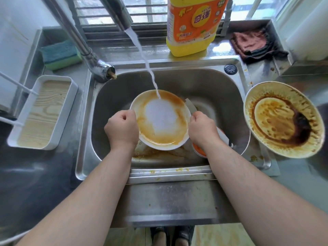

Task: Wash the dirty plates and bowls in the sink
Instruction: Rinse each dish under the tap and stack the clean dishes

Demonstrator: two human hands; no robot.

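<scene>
A white plate [160,119] smeared with orange sauce is held over the steel sink [221,89]. My left hand [122,129] grips its left rim and my right hand [203,129] grips its right rim. Water from the faucet [116,13] lands on the plate's middle, which is rinsed white. Under my right hand lie more dishes with orange residue [199,150], partly hidden. A second dirty plate [283,119] with dark brown sauce sits on the counter at the right.
A yellow dish soap bottle [192,25] stands behind the sink. A blue-green sponge [60,55] lies at the back left, a brown cloth [252,44] at the back right. A white tray with a wooden bottom [42,112] sits left of the sink.
</scene>
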